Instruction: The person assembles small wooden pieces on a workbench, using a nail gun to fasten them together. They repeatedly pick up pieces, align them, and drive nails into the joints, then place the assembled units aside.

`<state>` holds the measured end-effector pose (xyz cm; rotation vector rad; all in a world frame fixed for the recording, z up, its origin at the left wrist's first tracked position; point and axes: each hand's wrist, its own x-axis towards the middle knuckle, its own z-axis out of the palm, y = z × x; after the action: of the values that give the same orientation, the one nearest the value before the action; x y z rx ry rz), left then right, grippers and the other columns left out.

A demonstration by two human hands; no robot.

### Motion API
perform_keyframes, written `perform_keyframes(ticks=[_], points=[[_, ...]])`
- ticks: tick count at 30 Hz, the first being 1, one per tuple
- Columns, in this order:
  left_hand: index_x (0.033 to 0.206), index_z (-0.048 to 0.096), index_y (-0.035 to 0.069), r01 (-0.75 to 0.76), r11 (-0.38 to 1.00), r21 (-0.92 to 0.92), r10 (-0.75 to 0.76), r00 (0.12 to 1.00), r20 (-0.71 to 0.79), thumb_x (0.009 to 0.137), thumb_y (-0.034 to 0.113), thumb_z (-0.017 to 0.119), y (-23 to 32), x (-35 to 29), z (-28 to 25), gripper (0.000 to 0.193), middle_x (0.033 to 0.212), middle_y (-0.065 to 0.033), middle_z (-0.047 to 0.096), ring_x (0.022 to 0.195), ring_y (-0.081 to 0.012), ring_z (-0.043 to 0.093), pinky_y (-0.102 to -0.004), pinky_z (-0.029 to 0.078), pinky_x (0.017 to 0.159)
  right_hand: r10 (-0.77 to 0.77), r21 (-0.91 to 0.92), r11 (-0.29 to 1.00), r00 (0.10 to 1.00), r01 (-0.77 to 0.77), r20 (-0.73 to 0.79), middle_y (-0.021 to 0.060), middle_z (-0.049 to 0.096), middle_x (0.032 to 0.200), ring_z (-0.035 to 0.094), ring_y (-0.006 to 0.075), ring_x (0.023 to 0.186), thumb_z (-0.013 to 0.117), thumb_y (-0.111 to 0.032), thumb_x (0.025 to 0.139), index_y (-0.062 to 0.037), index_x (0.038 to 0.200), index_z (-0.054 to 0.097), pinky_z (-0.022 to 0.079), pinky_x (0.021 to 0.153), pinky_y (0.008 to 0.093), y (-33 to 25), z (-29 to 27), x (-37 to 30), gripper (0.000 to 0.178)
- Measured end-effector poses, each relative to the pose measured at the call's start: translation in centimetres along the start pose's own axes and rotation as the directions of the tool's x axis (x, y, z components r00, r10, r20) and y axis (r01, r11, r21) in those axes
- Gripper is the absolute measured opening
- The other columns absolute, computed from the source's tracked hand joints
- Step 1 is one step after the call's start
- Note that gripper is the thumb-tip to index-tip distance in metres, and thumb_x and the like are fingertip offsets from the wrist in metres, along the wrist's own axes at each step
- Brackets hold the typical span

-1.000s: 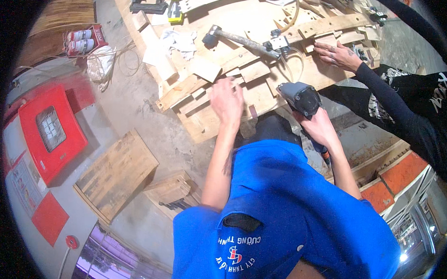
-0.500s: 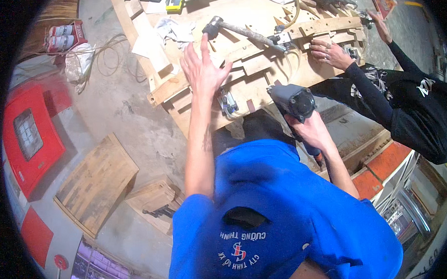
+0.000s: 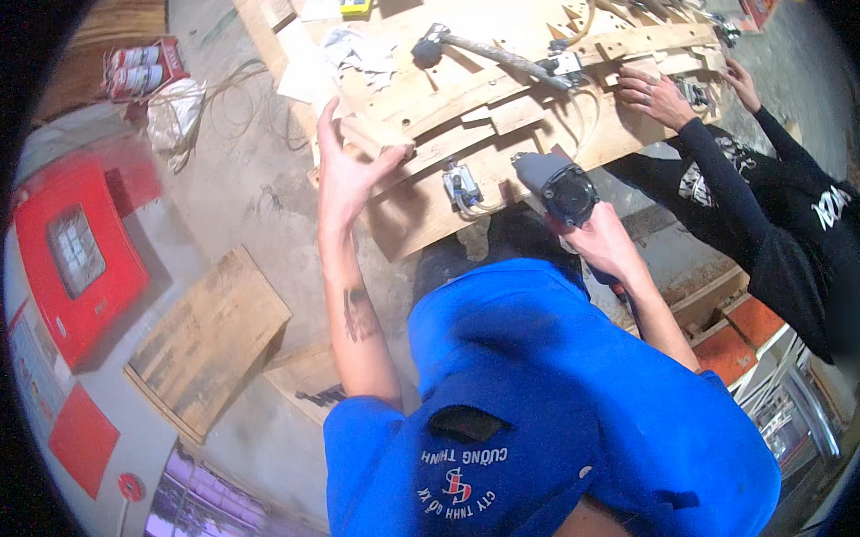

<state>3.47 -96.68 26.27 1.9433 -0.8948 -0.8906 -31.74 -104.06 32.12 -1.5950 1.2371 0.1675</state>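
- My right hand (image 3: 607, 243) has its fingers wrapped round the dark grey power tool (image 3: 550, 181), which overlaps the near edge of the worktop (image 3: 415, 233) in my view; I cannot tell whether the two touch.
- My left hand (image 3: 345, 181) reaches to the worktop's left end, thumb and forefinger spread wide, with a pale wood block (image 3: 372, 135) between them. I cannot tell whether they grip it.
- Between my hands, close to the near edge, a small metal clamp (image 3: 461, 184) sits with its hose; a bare strip of board runs from it toward my left wrist.
- To my left, a broad stretch of grey floor (image 3: 251, 171) gives my elbow room, out to a wooden panel (image 3: 210, 342) and a red panel (image 3: 81, 262).
- Beyond the clamp, the long wooden rail (image 3: 434, 109) crosses the worktop, blocks along its near side.
- The hammer (image 3: 494, 58) lies slantwise past it, handle end near a second clamp (image 3: 565, 67), head toward the white cloth (image 3: 358, 55).
- On my right, a co-worker's hand (image 3: 656, 100) rests on the wood, well apart from my tool.
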Motion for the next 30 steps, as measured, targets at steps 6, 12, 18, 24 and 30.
perform_keyframes(ticks=[6,12,18,24,30], points=[[0.155,0.030,0.002,0.042,0.995,-0.095,-0.071,0.941,-0.330,0.069,0.022,0.095,-5.7,-7.6,-1.3,0.109,0.143,-0.0206,0.047,0.135,-0.0306,0.047,-0.0455,0.038,0.113,-0.010,-0.119,0.993,0.997,0.019,0.081,0.0195,0.072,0.115,0.068,0.0249,0.104,0.069,-0.026,0.095,-0.0038,0.131,0.063,0.052,0.095,0.0401,-0.7,-0.1,0.8,0.043],[0.136,0.042,0.002,0.024,0.994,-0.109,-0.087,0.775,-0.626,0.067,0.023,0.097,-10.6,-9.2,4.9,0.091,0.131,-0.0181,0.047,0.128,-0.0346,0.046,-0.0483,0.037,0.111,-0.095,-0.168,0.979,0.986,0.118,0.137,0.0178,0.071,0.119,0.066,0.0240,0.107,0.069,-0.025,0.095,-0.0008,0.133,0.061,0.051,0.097,0.0384,-3.0,-0.1,1.5,0.045],[0.126,0.045,0.002,0.290,0.957,-0.020,-0.193,0.583,-0.789,0.065,0.030,0.099,-12.7,-8.2,10.3,0.086,0.132,-0.0215,0.042,0.130,-0.0414,0.042,-0.0570,0.035,0.111,-0.061,-0.289,0.949,0.974,0.124,0.216,0.0182,0.071,0.118,0.067,0.0240,0.107,0.072,-0.029,0.095,0.0008,0.130,0.062,0.051,0.098,0.0383,-4.4,-0.7,1.7,0.046],[0.124,0.047,0.003,0.333,0.934,0.128,-0.044,0.463,-0.886,0.057,0.048,0.100,-13.9,-6.2,13.1,0.098,0.137,-0.0219,0.045,0.133,-0.0432,0.043,-0.0565,0.036,0.109,-0.029,-0.498,0.850,0.958,0.174,0.286,0.0175,0.073,0.116,0.069,0.0266,0.108,0.072,-0.037,0.096,-0.0024,0.125,0.067,0.052,0.096,0.0402,-3.5,-1.5,2.3,0.045],[0.127,0.048,0.007,0.475,0.871,0.130,-0.168,0.534,-0.829,0.052,0.058,0.098,-14.6,-6.6,14.1,0.104,0.143,-0.0196,0.041,0.140,-0.0411,0.037,-0.0587,0.034,0.111,0.035,-0.490,0.862,0.947,0.134,0.320,0.0195,0.073,0.116,0.070,0.0320,0.109,0.071,-0.042,0.096,-0.0017,0.124,0.067,0.053,0.096,0.0418,-3.4,-2.0,2.8,0.049]])
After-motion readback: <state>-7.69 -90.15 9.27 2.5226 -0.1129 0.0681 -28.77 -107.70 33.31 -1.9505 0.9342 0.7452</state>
